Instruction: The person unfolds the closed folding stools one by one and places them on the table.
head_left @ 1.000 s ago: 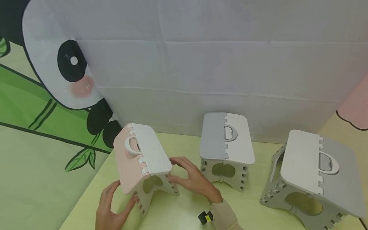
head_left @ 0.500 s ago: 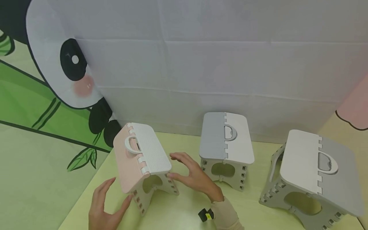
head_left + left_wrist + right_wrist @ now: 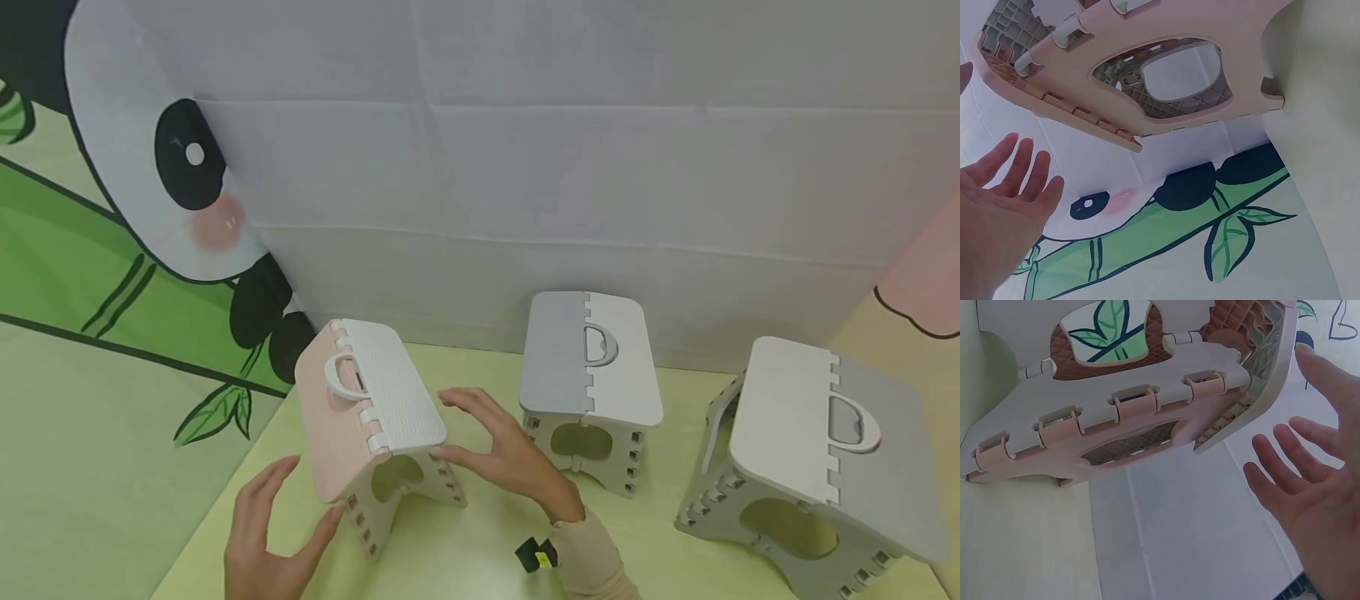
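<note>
A pink-and-white folding stool (image 3: 401, 375) stands unfolded on the left part of the table, its white carry handle (image 3: 341, 379) raised on the seat. My left hand (image 3: 262, 529) is at its near left side, fingers spread and apart from the pink half, thumb tip close to the leg. To the right of it, my right hand (image 3: 506, 458) is loosely spread, with the thumb tip right at the white seat's corner. In the left wrist view the left hand (image 3: 1010, 206) has its palm showing beside the stool (image 3: 1241, 37). The right wrist view shows relaxed fingers (image 3: 1272, 462) beside the seat edge.
A small grey-and-white folding stool (image 3: 555, 358) stands at the back middle of the table (image 3: 450, 558). At the right is a larger one (image 3: 783, 417). Behind them hangs a pale cloth (image 3: 562, 183). A small black object (image 3: 528, 554) sits by the right cuff.
My left hand has drawn back to the left, away from the pink-and-white stool. My right hand's fingers have lifted slightly from its side. The stools have stayed put.
</note>
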Available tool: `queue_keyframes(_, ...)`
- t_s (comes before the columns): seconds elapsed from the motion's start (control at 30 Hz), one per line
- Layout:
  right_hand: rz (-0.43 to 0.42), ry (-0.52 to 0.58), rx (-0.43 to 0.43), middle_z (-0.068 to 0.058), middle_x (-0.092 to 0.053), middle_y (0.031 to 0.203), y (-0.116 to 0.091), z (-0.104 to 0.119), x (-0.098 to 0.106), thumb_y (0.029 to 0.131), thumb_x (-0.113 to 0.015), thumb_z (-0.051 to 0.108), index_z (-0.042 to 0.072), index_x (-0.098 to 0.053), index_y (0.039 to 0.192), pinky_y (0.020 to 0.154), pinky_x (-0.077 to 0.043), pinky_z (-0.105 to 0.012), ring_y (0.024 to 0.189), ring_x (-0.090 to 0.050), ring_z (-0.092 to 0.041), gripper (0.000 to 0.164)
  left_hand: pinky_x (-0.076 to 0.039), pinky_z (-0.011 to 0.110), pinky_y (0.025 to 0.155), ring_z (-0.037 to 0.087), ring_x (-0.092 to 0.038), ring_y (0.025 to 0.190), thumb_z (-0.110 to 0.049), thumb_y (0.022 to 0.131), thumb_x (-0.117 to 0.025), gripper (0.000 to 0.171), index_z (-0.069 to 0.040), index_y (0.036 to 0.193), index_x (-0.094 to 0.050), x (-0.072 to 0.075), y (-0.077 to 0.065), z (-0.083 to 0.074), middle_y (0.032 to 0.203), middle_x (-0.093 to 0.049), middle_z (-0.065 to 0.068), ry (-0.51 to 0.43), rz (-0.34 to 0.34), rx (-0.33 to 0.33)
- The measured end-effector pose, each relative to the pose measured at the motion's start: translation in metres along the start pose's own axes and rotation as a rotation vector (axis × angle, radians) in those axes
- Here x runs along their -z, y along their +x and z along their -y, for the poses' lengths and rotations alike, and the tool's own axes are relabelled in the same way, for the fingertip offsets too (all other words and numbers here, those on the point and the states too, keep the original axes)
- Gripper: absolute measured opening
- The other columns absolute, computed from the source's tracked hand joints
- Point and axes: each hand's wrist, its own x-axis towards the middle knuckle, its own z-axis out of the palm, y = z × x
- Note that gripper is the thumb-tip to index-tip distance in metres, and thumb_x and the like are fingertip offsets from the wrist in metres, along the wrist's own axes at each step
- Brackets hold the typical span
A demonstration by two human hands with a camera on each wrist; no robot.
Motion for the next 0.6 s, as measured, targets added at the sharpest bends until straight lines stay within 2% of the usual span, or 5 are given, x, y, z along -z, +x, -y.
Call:
queue_keyframes(0.23,0.015,0.004,0.007,-0.004,-0.049,0.150,0.004,0.009,0.000,0.092,-0.079,0.015,0.010,-0.049,0.150,0.113,-0.044,-0.048,0.140,-0.046,-0.024,0.065,-0.034,0.010,0.109,0.003,-0.046,0.130,0.001,0.065,-0.092,0.085,-0.002,0.143,-0.059,-0.002,0.004,-0.009,0.134,-0.058,0.022,0.007,0.009,-0.005)
queue_keyframes(0.3,0.018,0.002,0.012,-0.004,-0.049,0.150,0.005,0.011,0.000,0.093,-0.079,0.014,0.011,-0.049,0.150,0.113,-0.044,-0.048,0.141,-0.045,-0.024,0.065,-0.035,0.010,0.109,0.004,-0.046,0.130,-0.003,0.068,-0.092,0.081,-0.001,0.142,-0.059,-0.004,0.005,-0.011,0.133,-0.058,0.022,-0.008,0.004,-0.025)
queue_keyframes(0.4,0.015,0.006,0.028,-0.005,-0.048,0.150,0.006,0.013,-0.001,0.092,-0.079,0.012,0.011,-0.050,0.150,0.114,-0.044,-0.046,0.142,-0.045,-0.024,0.065,-0.036,0.010,0.109,0.005,-0.047,0.130,-0.025,0.081,-0.089,0.071,0.000,0.141,-0.059,-0.007,0.007,-0.012,0.133,-0.058,0.022,-0.030,0.003,-0.059)
queue_keyframes(0.5,0.014,-0.001,0.075,-0.007,-0.050,0.149,0.009,0.015,-0.002,0.092,-0.079,0.011,0.010,-0.051,0.149,0.113,-0.045,-0.043,0.140,-0.047,-0.025,0.063,-0.038,0.012,0.109,0.009,-0.049,0.129,-0.047,0.091,-0.077,0.070,0.004,0.137,-0.061,-0.012,0.009,-0.011,0.130,-0.060,0.023,-0.071,-0.022,-0.121)
queue_keyframes(0.6,0.009,-0.009,0.128,-0.009,-0.051,0.146,0.011,0.017,-0.004,0.092,-0.079,0.009,0.006,-0.053,0.147,0.110,-0.048,-0.038,0.137,-0.049,-0.025,0.061,-0.040,0.014,0.109,0.009,-0.050,0.129,-0.054,0.094,-0.070,0.072,0.008,0.131,-0.063,-0.018,0.011,-0.011,0.126,-0.060,0.026,-0.096,-0.051,-0.177)
